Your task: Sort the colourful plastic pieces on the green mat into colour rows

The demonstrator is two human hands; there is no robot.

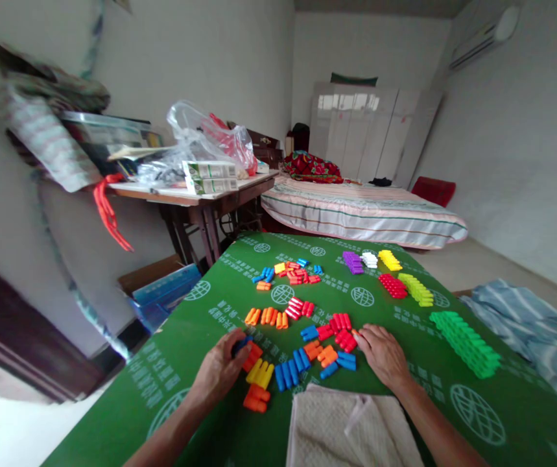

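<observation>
My left hand (223, 362) is closed at the left of the loose plastic toy blocks, its thumb and fingers around a dark blue block (240, 346). Right beside the thumb lies an orange block (253, 356), with yellow blocks (260, 373) just below it. My right hand (381, 355) rests on the table with its fingertips drawn together at the edge of some red blocks (345, 340). A speck of orange shows at those fingertips; what they pinch is mostly hidden. Between the hands lie blue blocks (286, 374) and more orange blocks (327, 355).
A folded beige cloth (351, 428) lies at the near edge of the green-covered table (185, 376). Joined blocks in green (465, 344), lime (415, 290), red (392, 286), yellow (390, 260), white (369, 260) and purple (353, 262) stand at the right. Behind are a cluttered desk (195, 196) and a bed (356, 211).
</observation>
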